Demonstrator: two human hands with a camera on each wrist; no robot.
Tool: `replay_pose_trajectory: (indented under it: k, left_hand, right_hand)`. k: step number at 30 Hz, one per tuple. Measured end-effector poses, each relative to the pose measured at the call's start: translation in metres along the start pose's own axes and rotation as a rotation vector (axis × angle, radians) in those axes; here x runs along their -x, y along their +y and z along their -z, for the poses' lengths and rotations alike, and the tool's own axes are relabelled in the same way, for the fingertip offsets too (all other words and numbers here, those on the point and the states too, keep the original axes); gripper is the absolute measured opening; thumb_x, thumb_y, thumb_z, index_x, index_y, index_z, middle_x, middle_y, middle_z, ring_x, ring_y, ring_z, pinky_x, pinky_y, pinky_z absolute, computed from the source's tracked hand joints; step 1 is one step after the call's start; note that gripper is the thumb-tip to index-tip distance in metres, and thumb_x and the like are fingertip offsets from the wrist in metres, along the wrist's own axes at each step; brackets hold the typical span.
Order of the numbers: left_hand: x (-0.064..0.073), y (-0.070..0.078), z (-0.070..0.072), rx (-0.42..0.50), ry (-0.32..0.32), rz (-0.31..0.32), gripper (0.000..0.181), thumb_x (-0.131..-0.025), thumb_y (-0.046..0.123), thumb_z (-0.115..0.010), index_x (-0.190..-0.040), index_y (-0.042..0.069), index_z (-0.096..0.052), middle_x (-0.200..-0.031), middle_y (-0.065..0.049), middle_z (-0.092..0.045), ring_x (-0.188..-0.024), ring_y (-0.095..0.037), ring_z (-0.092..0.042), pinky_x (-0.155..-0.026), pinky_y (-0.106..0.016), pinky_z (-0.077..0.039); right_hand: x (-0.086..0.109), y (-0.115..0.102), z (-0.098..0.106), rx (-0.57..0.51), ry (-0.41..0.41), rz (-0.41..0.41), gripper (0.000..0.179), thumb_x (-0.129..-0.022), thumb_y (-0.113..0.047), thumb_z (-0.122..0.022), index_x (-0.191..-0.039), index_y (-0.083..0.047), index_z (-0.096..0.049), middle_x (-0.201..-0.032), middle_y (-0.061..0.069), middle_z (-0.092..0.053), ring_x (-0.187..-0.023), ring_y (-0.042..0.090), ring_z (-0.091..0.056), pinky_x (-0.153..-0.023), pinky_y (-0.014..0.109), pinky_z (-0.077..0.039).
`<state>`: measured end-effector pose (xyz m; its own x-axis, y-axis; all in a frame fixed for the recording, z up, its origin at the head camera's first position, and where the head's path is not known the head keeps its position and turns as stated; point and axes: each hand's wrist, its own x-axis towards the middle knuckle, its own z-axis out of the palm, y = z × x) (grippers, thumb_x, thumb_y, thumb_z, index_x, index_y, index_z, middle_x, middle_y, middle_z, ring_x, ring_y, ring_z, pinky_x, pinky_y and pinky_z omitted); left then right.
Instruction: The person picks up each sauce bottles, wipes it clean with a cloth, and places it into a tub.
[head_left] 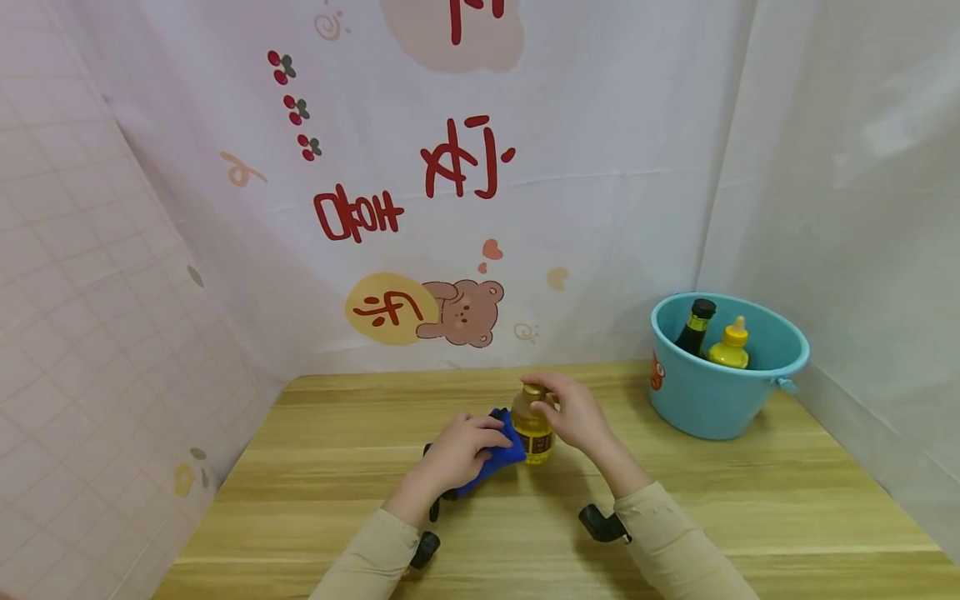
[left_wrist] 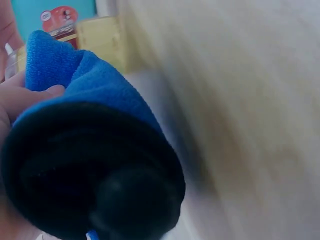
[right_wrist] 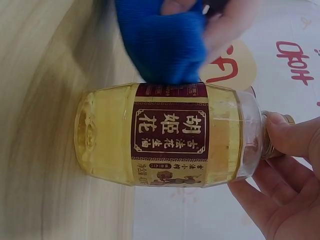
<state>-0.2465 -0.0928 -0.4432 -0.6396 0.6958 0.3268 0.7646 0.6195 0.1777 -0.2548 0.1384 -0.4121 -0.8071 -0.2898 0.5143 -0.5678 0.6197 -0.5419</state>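
A clear bottle of yellow cooking oil [head_left: 538, 448] stands upright on the wooden table, with a dark red label [right_wrist: 170, 132] around its middle. My right hand [head_left: 576, 415] grips it by the neck, thumb and fingers around the part just under the gold cap. On the bottle's left side, my left hand [head_left: 455, 452] holds a blue cloth [head_left: 493, 465], whose folded end lies against the label's edge in the right wrist view. Seen from the left wrist, the cloth [left_wrist: 95, 80] bunches over the fingers, and a dark round shape covers much of the hand.
At the right back of the table [head_left: 345, 433] stands a light blue bucket [head_left: 701, 408]. Inside it are a dark bottle with a black cap [head_left: 694, 329] and a yellow squeeze bottle [head_left: 730, 350]. A printed white curtain [head_left: 600, 208] hangs behind the table.
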Motion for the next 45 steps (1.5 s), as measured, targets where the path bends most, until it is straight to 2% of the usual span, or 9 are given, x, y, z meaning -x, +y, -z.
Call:
replay_pose_trajectory:
  k: [5, 11, 15, 20, 25, 30, 33, 37, 45]
  left_hand:
    - [0.001, 0.001, -0.006, -0.026, -0.063, -0.008, 0.031, -0.087, 0.001, -0.073, -0.111, 0.02, -0.077, -0.124, -0.005, -0.066, -0.116, -0.023, -0.059, -0.095, -0.041, -0.046]
    - [0.0, -0.001, -0.006, -0.019, -0.083, -0.008, 0.033, -0.086, -0.002, -0.073, -0.111, 0.02, -0.076, -0.122, -0.004, -0.067, -0.116, -0.021, -0.059, -0.097, -0.042, -0.045]
    - [-0.001, -0.004, -0.001, 0.011, -0.085, -0.002, 0.034, -0.085, -0.005, -0.072, -0.111, 0.017, -0.076, -0.12, -0.004, -0.067, -0.115, -0.022, -0.061, -0.099, -0.046, -0.045]
    - [-0.004, -0.006, 0.011, 0.054, -0.031, 0.009, 0.034, -0.085, -0.007, -0.072, -0.111, 0.014, -0.075, -0.122, -0.008, -0.067, -0.113, -0.027, -0.063, -0.099, -0.053, -0.045]
    - [-0.009, -0.007, 0.03, 0.109, 0.082, 0.022, 0.033, -0.086, -0.007, -0.071, -0.112, 0.014, -0.075, -0.126, -0.009, -0.065, -0.119, -0.031, -0.059, -0.103, -0.057, -0.041]
    - [-0.013, -0.004, 0.043, 0.139, 0.212, -0.018, 0.033, -0.086, -0.006, -0.071, -0.113, 0.014, -0.075, -0.129, -0.009, -0.064, -0.12, -0.03, -0.057, -0.098, -0.049, -0.044]
    - [-0.016, -0.001, 0.046, 0.13, 0.261, -0.047, 0.033, -0.086, -0.004, -0.072, -0.112, 0.015, -0.076, -0.129, -0.008, -0.064, -0.12, -0.029, -0.057, -0.094, -0.046, -0.045]
    - [-0.021, 0.001, 0.043, 0.114, 0.275, -0.063, 0.033, -0.086, -0.003, -0.073, -0.112, 0.016, -0.076, -0.129, -0.007, -0.064, -0.12, -0.027, -0.057, -0.095, -0.044, -0.046]
    - [-0.025, 0.007, 0.036, 0.105, 0.199, -0.034, 0.032, -0.089, -0.001, -0.071, -0.114, 0.019, -0.075, -0.131, -0.006, -0.063, -0.122, -0.03, -0.054, -0.098, -0.045, -0.045]
  right_hand:
    - [0.0, 0.0, -0.001, -0.014, -0.001, -0.002, 0.037, -0.089, 0.001, -0.071, -0.124, -0.009, -0.068, -0.121, 0.01, -0.067, -0.104, 0.03, -0.065, -0.084, 0.045, -0.055]
    - [-0.002, 0.0, -0.001, -0.01, 0.005, 0.002, 0.037, -0.089, 0.001, -0.071, -0.124, -0.009, -0.068, -0.12, 0.01, -0.067, -0.103, 0.03, -0.065, -0.084, 0.045, -0.056]
    - [-0.003, 0.001, -0.001, -0.008, 0.001, 0.001, 0.037, -0.089, 0.001, -0.071, -0.124, -0.009, -0.068, -0.121, 0.01, -0.066, -0.104, 0.03, -0.065, -0.084, 0.044, -0.056]
    - [-0.002, 0.002, -0.001, 0.006, -0.003, 0.002, 0.037, -0.089, 0.0, -0.071, -0.125, -0.01, -0.067, -0.121, 0.01, -0.066, -0.104, 0.03, -0.065, -0.084, 0.044, -0.055]
    - [-0.002, 0.003, -0.001, 0.002, -0.004, -0.009, 0.038, -0.088, 0.0, -0.072, -0.125, -0.009, -0.068, -0.122, 0.01, -0.066, -0.105, 0.03, -0.065, -0.084, 0.044, -0.055]
    - [-0.002, 0.002, -0.003, 0.005, 0.006, -0.007, 0.039, -0.087, 0.002, -0.073, -0.124, -0.008, -0.068, -0.12, 0.011, -0.067, -0.104, 0.031, -0.065, -0.083, 0.045, -0.056]
    - [-0.002, 0.002, -0.003, 0.023, 0.023, 0.007, 0.039, -0.086, 0.003, -0.073, -0.124, -0.008, -0.068, -0.119, 0.011, -0.067, -0.102, 0.031, -0.066, -0.081, 0.045, -0.056]
    - [-0.002, 0.003, -0.003, 0.036, 0.04, 0.024, 0.039, -0.086, 0.004, -0.073, -0.123, -0.008, -0.068, -0.118, 0.011, -0.067, -0.101, 0.03, -0.066, -0.08, 0.043, -0.056]
    - [-0.002, 0.003, -0.002, 0.027, 0.019, 0.01, 0.04, -0.086, 0.004, -0.073, -0.124, -0.008, -0.068, -0.119, 0.011, -0.067, -0.1, 0.031, -0.066, -0.081, 0.045, -0.055]
